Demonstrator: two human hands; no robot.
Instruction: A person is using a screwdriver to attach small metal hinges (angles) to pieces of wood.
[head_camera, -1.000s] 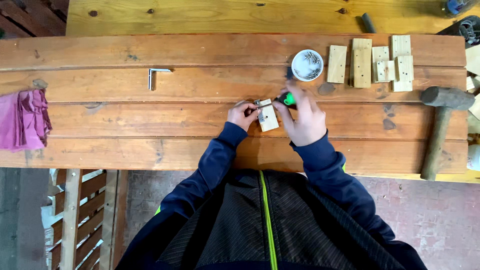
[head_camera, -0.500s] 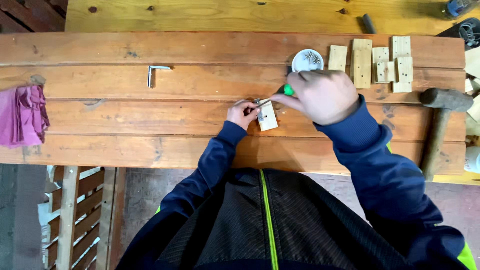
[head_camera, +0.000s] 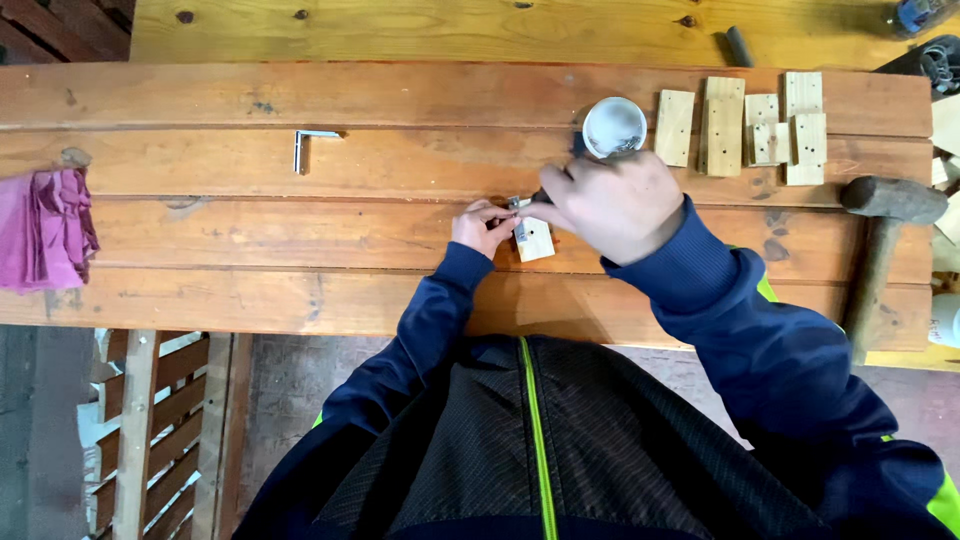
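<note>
We hold a small wood block (head_camera: 534, 240) steady on the bench (head_camera: 300, 235).

Our left hand (head_camera: 482, 226) pinches a little metal piece at the block; our right hand (head_camera: 612, 205) grips a dark tool. It could slip and poke our fingers. Farther off sits a round white tub (head_camera: 614, 127), no label showing.

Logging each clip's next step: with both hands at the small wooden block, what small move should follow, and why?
Probably bring the tool tip down onto the metal fitting. The left hand pinches a small metal piece at the top of the wooden block, while the right hand holds a dark tool just above it; its tip is hidden, so contact is unclear.
</note>
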